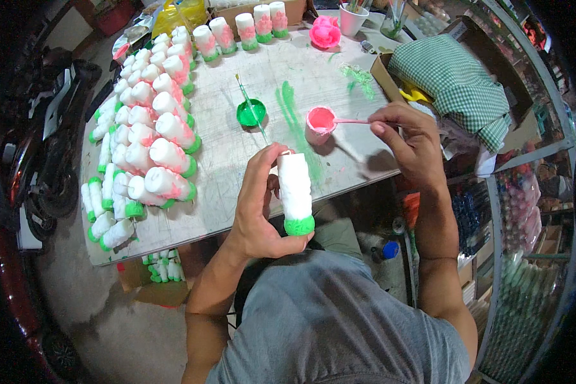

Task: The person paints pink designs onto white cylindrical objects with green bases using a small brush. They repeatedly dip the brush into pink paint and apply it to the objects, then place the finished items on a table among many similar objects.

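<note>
My left hand (pixel 253 211) grips a white pillar candle (pixel 295 185) with a green base, fingers at its top and thumb under its green end. No pink shows on its visible side. In my right hand (pixel 408 137) is a pink-handled paintbrush (pixel 352 121), pinched between thumb and fingers. The brush's tip reaches into a small cup of pink paint (pixel 315 136) on the table. To the left of that cup stands a green paint dish (pixel 244 117), with another paintbrush (pixel 242 86) lying across it.
Rows of pink-and-green painted white candles (pixel 168 128) crowd the table's (pixel 224 221) left side and far edge. A pink flower-shaped object (pixel 325 32) and a white cup (pixel 352 20) stand at the back. A checkered cloth (pixel 451 80) fills a box at right. Below sits a carton of candles (pixel 165 265).
</note>
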Demonstrator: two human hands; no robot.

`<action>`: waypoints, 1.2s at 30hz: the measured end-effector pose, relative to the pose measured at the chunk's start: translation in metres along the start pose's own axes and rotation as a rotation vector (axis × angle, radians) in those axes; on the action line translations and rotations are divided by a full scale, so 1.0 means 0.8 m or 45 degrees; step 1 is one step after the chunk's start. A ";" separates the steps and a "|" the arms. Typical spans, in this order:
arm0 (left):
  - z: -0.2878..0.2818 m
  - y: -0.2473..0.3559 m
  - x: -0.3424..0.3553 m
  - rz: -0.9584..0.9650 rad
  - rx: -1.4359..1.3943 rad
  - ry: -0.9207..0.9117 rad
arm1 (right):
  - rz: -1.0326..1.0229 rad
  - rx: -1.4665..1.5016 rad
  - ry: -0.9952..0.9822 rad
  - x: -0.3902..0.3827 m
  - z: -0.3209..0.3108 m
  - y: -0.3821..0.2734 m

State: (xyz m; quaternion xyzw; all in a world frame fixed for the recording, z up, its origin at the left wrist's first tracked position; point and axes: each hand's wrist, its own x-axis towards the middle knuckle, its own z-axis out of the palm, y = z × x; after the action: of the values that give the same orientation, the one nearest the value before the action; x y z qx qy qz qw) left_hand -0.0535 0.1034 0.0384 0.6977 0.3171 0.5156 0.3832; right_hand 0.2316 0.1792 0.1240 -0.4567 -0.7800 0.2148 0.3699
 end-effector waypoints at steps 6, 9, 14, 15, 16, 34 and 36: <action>0.020 -0.013 0.000 0.127 -0.155 0.100 | 0.047 0.948 0.506 -0.054 0.019 0.020; 0.030 -0.012 -0.002 0.134 -0.195 0.119 | 0.082 1.446 0.405 -0.084 0.052 0.012; 0.044 -0.007 -0.002 0.237 -0.011 0.108 | -0.023 1.434 0.438 -0.117 0.088 -0.010; 0.048 -0.006 -0.005 0.228 -0.012 0.107 | -0.001 1.421 0.451 -0.120 0.089 -0.010; 0.052 -0.005 -0.007 0.219 -0.012 0.109 | 0.019 1.406 0.462 -0.123 0.089 -0.011; 0.094 -0.013 -0.015 0.201 -0.175 0.102 | 0.181 1.145 0.534 -0.138 0.068 0.004; 0.092 -0.013 -0.015 0.200 -0.145 0.081 | 0.222 1.160 0.530 -0.136 0.066 0.008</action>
State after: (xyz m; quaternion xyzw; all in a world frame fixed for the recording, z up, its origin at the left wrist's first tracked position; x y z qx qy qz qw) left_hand 0.0136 0.0833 0.0105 0.6807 0.2436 0.5833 0.3702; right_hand 0.2280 0.0876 0.0447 -0.3454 -0.4758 0.4678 0.6599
